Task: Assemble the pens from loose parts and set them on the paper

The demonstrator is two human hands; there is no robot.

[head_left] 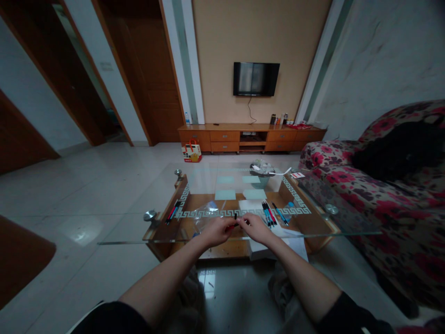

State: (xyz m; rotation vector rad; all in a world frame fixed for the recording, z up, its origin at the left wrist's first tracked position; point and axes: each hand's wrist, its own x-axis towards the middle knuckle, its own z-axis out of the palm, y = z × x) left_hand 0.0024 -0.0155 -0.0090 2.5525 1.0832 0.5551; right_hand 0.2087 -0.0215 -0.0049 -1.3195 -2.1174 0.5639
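Over the near edge of the glass table [132,235], my left hand [219,231] is closed around a red and black pen [231,227]. Close against it, my right hand [256,228] pinches at the pen's dark end; whether it grips a separate small part is too small to tell. Right of my hands lies a row of pens [268,214] in blue, black and red, and one more blue and black pen [280,214] rests beside them. Another few pens [173,212] lie at the table's left side. A clear plastic bag [206,213] is just beyond my left hand.
White papers [295,243] are under the glass at right. A basket [261,180] filled with a plastic bag shows behind the table's far edge, near a small card [297,175]. A flowered sofa [333,185] stands right; a TV cabinet [196,135] and paper bag [191,152] are further back.
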